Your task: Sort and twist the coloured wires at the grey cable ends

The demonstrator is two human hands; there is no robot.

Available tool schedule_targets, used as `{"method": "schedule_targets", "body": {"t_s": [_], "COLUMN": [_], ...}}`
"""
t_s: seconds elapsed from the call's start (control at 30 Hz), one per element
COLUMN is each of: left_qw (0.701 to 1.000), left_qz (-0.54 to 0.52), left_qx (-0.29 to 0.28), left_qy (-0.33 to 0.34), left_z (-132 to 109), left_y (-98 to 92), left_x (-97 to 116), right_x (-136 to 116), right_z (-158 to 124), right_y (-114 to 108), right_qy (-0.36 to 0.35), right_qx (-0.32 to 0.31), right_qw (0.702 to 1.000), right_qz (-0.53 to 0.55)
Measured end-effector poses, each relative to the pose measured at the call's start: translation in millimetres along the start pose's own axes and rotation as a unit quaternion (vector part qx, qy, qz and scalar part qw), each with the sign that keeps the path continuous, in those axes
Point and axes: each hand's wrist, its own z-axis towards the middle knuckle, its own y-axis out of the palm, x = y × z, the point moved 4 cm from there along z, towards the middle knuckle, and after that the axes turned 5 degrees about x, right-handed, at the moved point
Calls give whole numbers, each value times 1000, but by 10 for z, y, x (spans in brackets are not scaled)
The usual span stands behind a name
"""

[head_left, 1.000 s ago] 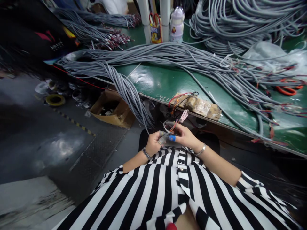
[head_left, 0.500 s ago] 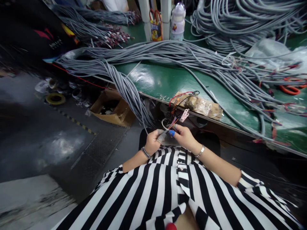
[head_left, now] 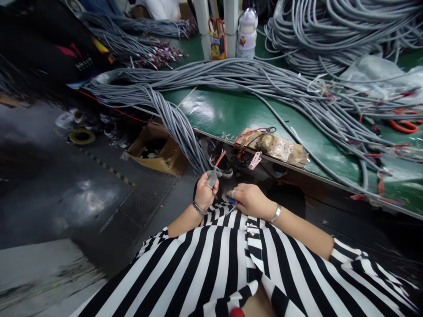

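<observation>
My left hand [head_left: 205, 192] is closed round the end of a grey cable [head_left: 213, 177] whose red inner wires stick up from the fist. My right hand [head_left: 250, 200] sits just to its right, over my striped lap, fingers curled, with blue tape on a fingertip; what it pinches is too small to name. Both hands are below the front edge of the green table [head_left: 228, 115]. A pink clip [head_left: 254, 160] hangs from that edge above my right hand.
A thick bundle of grey cables [head_left: 251, 79] crosses the table and spills over its left edge. A taped brown block with coloured wires [head_left: 274, 145] lies near the edge. A cardboard box [head_left: 155, 152] stands on the floor. A bottle [head_left: 246, 33] and orange scissors [head_left: 403, 126] are further off.
My hands have come apart. The left one has moved up and left with the cable end; the right one has dropped toward my lap and let go of the wires.
</observation>
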Motion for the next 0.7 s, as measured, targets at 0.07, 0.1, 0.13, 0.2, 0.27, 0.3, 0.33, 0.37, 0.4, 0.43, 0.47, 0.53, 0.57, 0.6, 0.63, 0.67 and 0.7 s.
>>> {"method": "schedule_targets", "body": {"t_s": [0.07,0.1,0.13,0.2,0.27,0.3,0.33,0.37,0.4,0.43,0.47,0.53,0.57,0.6,0.63,0.67,0.7], "left_qw": [999,999,999,998,997,995,992,987,979,970,960,941,932,924,917,911,905], "left_qz": [-21,-23,-20,0,37,63,93,125,158,189,217,263,282,298,311,322,331], "left_qx": [-24,-34,-42,-56,-66,-72,-81,-95,-113,-133,-153,-187,-199,-208,-215,-218,-219], "left_qy": [-7,-8,-8,-1,10,17,27,41,57,73,86,103,110,118,128,139,150], "left_z": [2,-1,-7,-25,-51,-67,-86,-107,-131,-157,-183,-232,-254,-274,-291,-306,-317], "left_y": [2,-2,-10,-25,-32,-27,-14,8,38,73,111,182,212,238,258,273,281], "left_x": [12,14,14,19,45,73,110,156,208,260,308,385,413,438,458,476,490], "right_x": [68,110,150,206,227,225,219,208,194,175,153,110,92,79,71,67,67], "right_z": [-24,-43,-67,-122,-178,-204,-228,-248,-263,-272,-275,-262,-250,-238,-229,-222,-218], "right_y": [-59,-100,-146,-239,-326,-368,-411,-458,-506,-549,-584,-617,-616,-610,-601,-593,-585], "right_qy": [46,72,96,129,148,155,163,172,180,185,186,176,167,160,153,149,147], "right_qx": [46,68,86,97,83,73,71,78,96,118,140,169,174,176,178,178,177], "right_qw": [997,994,989,984,984,985,984,982,977,971,965,955,954,954,953,953,953], "right_qz": [37,55,70,81,57,35,7,-26,-60,-93,-123,-166,-178,-185,-190,-193,-195]}}
